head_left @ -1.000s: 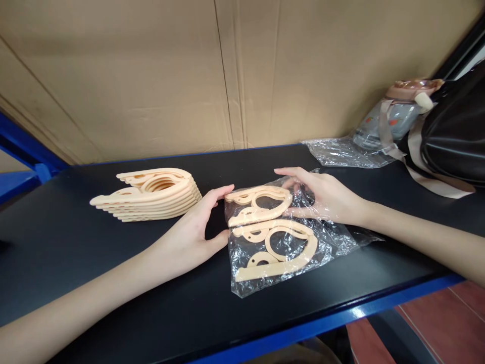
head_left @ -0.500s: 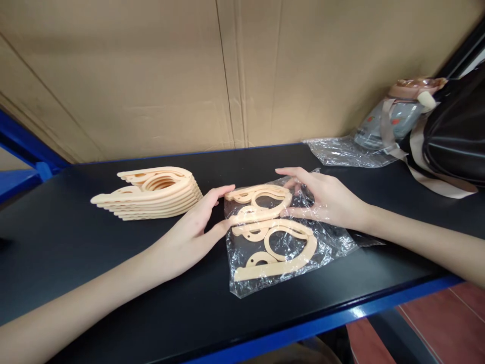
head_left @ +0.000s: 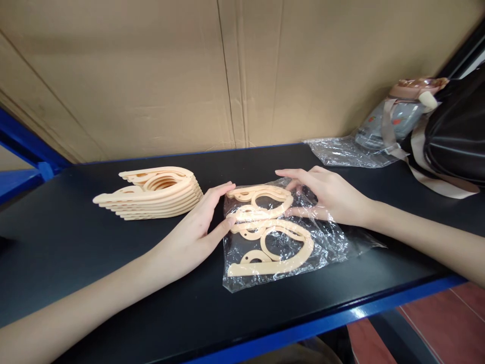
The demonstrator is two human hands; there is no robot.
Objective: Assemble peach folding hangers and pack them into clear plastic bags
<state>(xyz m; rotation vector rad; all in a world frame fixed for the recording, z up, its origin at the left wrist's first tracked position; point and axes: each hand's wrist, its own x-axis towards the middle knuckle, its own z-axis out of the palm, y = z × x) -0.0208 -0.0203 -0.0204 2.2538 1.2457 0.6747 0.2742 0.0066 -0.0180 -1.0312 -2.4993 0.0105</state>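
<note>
A clear plastic bag [head_left: 322, 247] lies on the black shelf with cream folding clothes hangers inside, an upper set [head_left: 278, 211] and a lower one [head_left: 303, 253]. My left hand [head_left: 202, 217] grips the left ends of the upper hangers through the bag, thumb near, fingers far. Around their rounded right end my right hand [head_left: 324, 194] is curled, thumb and fingers on either side; some of its fingertips are behind film. Left of my left hand is a neat stack of the same folded hangers [head_left: 166, 202], close to its fingers.
Another clear plastic bag [head_left: 341, 151] lies at the back right under a water bottle [head_left: 401, 119] with a strap. Beside it stands a black bag [head_left: 458, 131]. A cardboard wall [head_left: 170, 76] closes the back; a blue rail [head_left: 322, 323] edges the shelf [head_left: 170, 313].
The lower hangers and the bag's near edge have shifted slightly left and away from me, closer to the upper hangers. Both hands keep nearly the same place.
</note>
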